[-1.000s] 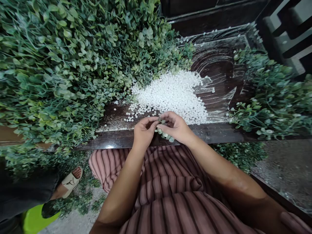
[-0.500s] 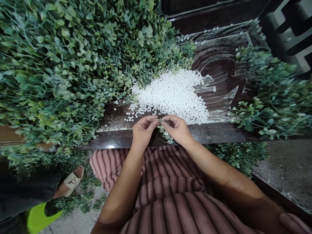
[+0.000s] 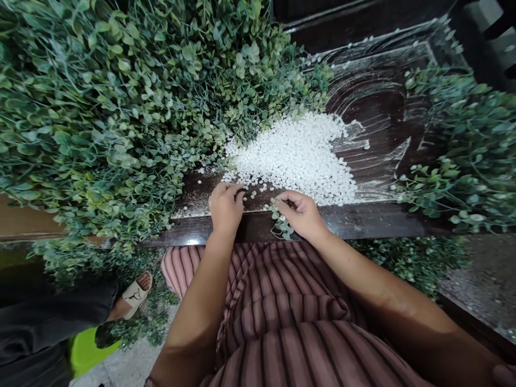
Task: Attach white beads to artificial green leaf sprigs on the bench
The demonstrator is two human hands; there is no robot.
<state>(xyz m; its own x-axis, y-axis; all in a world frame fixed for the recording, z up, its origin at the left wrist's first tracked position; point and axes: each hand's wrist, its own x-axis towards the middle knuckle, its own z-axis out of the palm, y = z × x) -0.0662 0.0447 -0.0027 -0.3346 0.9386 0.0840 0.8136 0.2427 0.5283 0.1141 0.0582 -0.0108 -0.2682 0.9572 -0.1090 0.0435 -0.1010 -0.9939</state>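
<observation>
Leafy sprig (image 3: 283, 228) in right hand (image 3: 304, 216)

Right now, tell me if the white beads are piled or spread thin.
Piled: the white beads form one dense mound on the dark table, strays by the left hand.

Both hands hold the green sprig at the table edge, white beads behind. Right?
No. Only the right hand holds the sprig; the left hand rests on loose beads by the table edge. Head view shows it.
</observation>
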